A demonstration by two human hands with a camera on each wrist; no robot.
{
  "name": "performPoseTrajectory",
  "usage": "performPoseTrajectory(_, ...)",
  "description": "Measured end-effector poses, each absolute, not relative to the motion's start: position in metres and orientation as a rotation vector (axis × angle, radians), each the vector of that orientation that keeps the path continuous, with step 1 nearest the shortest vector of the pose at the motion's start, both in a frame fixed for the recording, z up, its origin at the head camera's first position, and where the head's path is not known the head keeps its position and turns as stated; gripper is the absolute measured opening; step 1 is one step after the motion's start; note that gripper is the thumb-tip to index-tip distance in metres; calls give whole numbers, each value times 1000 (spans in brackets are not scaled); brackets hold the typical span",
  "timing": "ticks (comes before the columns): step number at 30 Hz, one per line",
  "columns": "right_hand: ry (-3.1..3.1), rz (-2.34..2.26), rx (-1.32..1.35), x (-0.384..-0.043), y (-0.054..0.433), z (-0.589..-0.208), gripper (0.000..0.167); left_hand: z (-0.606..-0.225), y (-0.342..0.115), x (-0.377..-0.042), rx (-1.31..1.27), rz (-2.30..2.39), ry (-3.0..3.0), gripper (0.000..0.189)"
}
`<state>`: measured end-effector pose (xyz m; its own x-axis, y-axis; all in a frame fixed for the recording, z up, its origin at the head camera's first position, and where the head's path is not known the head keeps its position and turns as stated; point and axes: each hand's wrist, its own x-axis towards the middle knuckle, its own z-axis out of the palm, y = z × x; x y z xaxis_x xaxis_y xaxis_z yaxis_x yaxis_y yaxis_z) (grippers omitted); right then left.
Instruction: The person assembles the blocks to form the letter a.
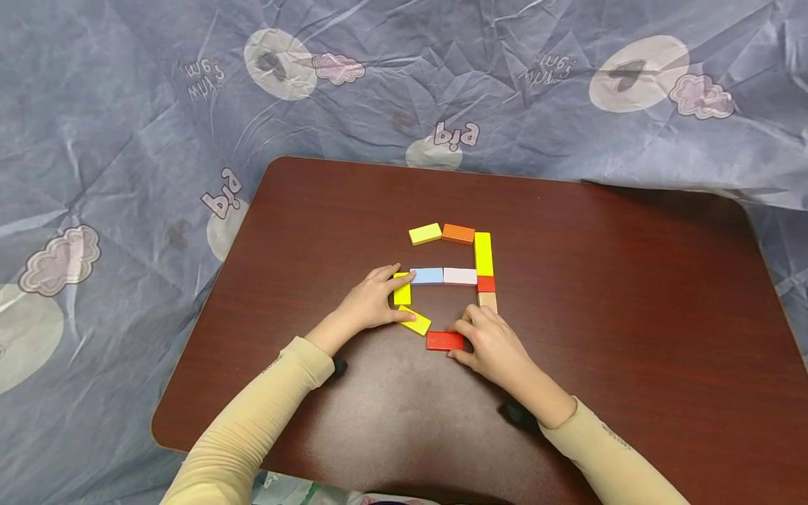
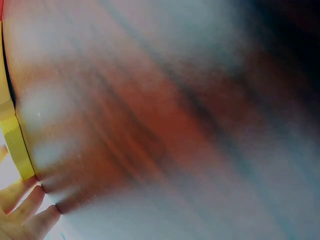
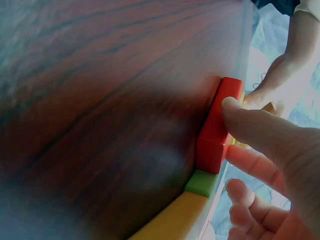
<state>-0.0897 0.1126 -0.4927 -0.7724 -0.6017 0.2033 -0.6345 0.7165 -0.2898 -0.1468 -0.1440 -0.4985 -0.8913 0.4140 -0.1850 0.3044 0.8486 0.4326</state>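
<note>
Flat blocks lie in a loop-like outline on the brown table. At its near side, my right hand [image 1: 492, 344] pinches the right end of a red block [image 1: 435, 341] between thumb and finger. In the right wrist view, this red block [image 3: 220, 125] touches a green block [image 3: 202, 183], hidden in the head view. My left hand [image 1: 369, 300] spreads over the outline's left side. Its index finger crosses an upright-lying yellow block [image 1: 402, 295] to the corner of a blue block [image 1: 426, 275]; its thumb rests on a slanted yellow block [image 1: 419, 325].
A pink block [image 1: 459, 276] continues from the blue one. The right side has a long yellow block [image 1: 482, 254], a small red block [image 1: 486, 284] and a tan block [image 1: 487, 299]. Pale yellow [image 1: 425, 233] and orange [image 1: 458, 233] blocks form the far side. The table [image 1: 631, 315] meets patterned cloth behind.
</note>
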Motion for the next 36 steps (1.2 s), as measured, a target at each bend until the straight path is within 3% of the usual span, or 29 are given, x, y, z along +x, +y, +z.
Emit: performPoseTrajectory(36, -2892, 625, 941, -101, 121, -485, 37, -496, -144, -146, 537, 591, 2747, 84)
